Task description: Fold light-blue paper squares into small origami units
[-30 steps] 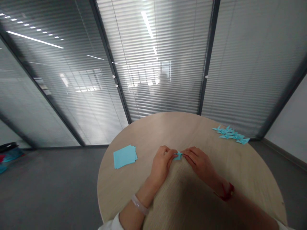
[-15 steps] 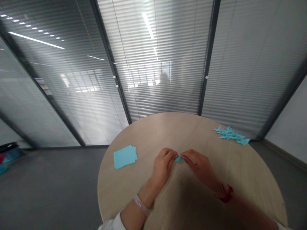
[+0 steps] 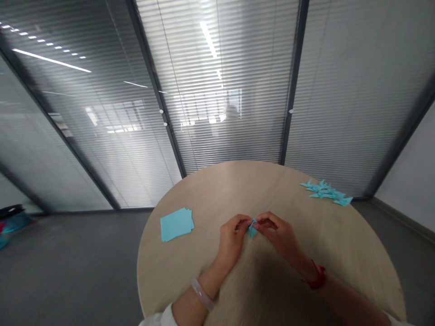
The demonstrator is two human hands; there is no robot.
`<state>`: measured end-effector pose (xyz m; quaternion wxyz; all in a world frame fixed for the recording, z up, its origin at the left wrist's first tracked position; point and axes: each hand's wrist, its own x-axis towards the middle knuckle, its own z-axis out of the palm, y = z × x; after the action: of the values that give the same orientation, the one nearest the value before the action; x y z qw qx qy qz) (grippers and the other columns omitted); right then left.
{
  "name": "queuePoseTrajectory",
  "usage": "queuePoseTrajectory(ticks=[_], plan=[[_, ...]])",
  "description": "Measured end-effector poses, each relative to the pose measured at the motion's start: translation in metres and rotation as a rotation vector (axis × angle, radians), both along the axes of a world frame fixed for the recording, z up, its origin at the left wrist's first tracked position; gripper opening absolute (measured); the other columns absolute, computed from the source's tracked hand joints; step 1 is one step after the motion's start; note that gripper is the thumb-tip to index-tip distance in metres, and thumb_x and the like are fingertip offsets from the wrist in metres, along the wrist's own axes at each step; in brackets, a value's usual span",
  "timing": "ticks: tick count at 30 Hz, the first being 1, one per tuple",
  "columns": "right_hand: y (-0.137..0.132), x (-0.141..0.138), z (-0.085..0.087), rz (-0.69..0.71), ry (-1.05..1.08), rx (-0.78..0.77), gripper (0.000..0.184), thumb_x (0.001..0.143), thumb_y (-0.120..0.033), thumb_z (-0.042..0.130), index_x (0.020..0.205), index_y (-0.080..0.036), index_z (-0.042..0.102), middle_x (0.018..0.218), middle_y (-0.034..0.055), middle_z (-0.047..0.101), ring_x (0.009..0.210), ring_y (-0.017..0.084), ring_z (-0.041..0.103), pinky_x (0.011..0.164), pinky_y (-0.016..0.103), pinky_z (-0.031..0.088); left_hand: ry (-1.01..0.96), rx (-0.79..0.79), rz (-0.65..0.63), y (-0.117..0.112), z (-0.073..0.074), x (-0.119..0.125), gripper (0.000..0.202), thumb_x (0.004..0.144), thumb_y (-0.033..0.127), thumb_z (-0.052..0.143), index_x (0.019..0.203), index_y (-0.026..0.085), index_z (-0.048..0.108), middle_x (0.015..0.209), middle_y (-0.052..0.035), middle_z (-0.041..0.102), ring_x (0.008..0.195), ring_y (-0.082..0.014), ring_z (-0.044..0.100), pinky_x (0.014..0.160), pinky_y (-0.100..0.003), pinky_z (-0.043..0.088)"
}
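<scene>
Near the middle of the round table, a small piece of folded blue paper is pinched between my two hands. My left hand grips its left side between thumb and fingertips. On the right side, the thumb and forefinger of my right hand are closed on it. Part of the paper is hidden behind the fingertips, so its full shape cannot be made out. To the left lies a stack of blue paper sheets. Several folded blue paper cranes sit in a cluster near the table's right rear edge.
The round wooden table has its curved far edge close to a glass partition with blinds. On the floor at far left stands a dark and blue bag-like object, partly cut off.
The folded paper has turned between my hands and now shows a pointed flap facing me. My fingers have shifted their pinch and both hands are slightly more raised and arched.
</scene>
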<state>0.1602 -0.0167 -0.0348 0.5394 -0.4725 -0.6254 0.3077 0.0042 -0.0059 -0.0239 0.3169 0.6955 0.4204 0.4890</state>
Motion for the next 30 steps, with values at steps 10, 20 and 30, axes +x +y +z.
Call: queuePoseTrajectory(ticks=[10, 20, 30], plan=[[0.006, 0.005, -0.002, 0.042, 0.239, -0.074, 0.026, 0.069, -0.043, 0.075, 0.077, -0.021, 0.065, 0.074, 0.0032, 0.071, 0.071, 0.021, 0.067, 0.066, 0.031, 0.053, -0.074, -0.181, -0.138, -0.001, 0.003, 0.002, 0.034, 0.070, 0.022, 0.071, 0.102, 0.018, 0.064, 0.093, -0.0041, 0.070, 0.078, -0.0167, 0.064, 0.073, -0.027, 0.050], [0.013, 0.011, -0.009, 0.141, 0.206, -0.138, 0.025, 0.068, -0.038, 0.074, 0.081, -0.020, 0.064, 0.075, 0.0029, 0.070, 0.071, 0.020, 0.066, 0.066, 0.031, 0.052, -0.087, -0.179, -0.128, 0.000, 0.004, 0.001, 0.028, 0.075, 0.014, 0.059, 0.102, 0.020, 0.064, 0.092, -0.0030, 0.071, 0.080, -0.0158, 0.065, 0.070, -0.025, 0.049], [0.015, 0.012, -0.008, 0.068, 0.042, -0.086, 0.022, 0.076, -0.041, 0.065, 0.078, -0.019, 0.068, 0.076, 0.0040, 0.068, 0.072, 0.020, 0.064, 0.067, 0.031, 0.050, -0.105, -0.313, -0.261, 0.001, -0.003, 0.004, 0.069, 0.064, 0.013, 0.074, 0.126, 0.020, 0.044, 0.085, 0.0007, 0.064, 0.072, -0.0132, 0.062, 0.064, -0.024, 0.047]])
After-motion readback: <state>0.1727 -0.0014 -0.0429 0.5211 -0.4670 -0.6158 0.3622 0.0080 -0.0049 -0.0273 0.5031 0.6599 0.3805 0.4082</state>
